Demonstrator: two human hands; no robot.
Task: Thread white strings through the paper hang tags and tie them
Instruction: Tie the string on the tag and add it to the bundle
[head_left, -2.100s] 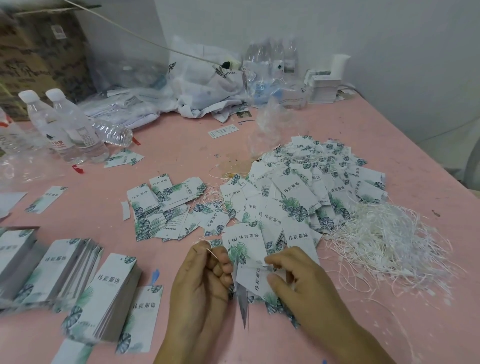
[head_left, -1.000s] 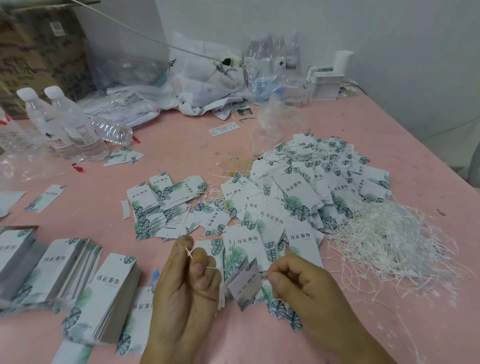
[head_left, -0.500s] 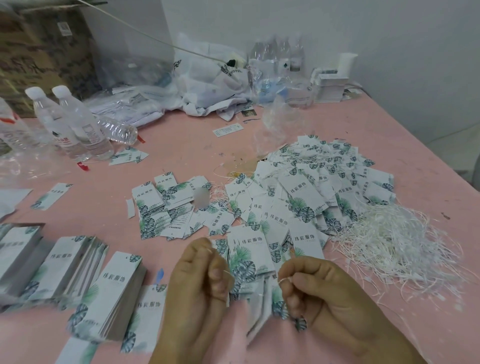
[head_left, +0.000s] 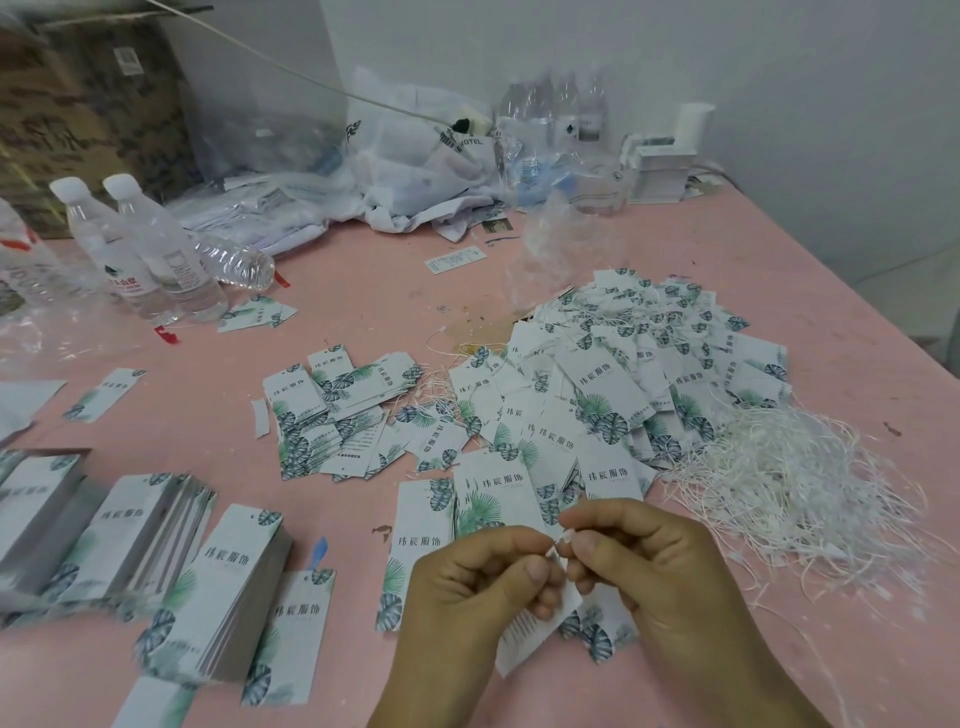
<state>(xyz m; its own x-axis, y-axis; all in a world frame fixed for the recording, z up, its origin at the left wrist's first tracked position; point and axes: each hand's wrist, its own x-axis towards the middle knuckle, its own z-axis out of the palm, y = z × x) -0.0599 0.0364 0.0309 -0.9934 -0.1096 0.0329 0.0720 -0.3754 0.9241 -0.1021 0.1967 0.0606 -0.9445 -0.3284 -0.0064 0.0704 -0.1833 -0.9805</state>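
Note:
My left hand (head_left: 483, 582) and my right hand (head_left: 644, 556) meet low in the middle, fingertips pinched together on the two ends of a white string (head_left: 557, 543). A white hang tag with green leaf print (head_left: 535, 631) dangles from that string beneath my fingers. Behind them a big heap of strung tags (head_left: 613, 384) covers the pink table (head_left: 363, 280). A tangle of loose white strings (head_left: 789, 483) lies to the right. Unstrung tags stand in stacks (head_left: 228, 587) at the left.
A smaller scatter of tags (head_left: 337, 410) lies left of centre. Two upright water bottles (head_left: 140, 249) and one lying bottle (head_left: 234, 260) stand at the far left. Crumpled plastic bags (head_left: 426, 171), more bottles and a white box (head_left: 660, 171) line the back wall.
My hands have come together from holding the string ends apart, and the fingertips now pinch at one spot. The tag has dropped below my fingers. The camera shifted slightly.

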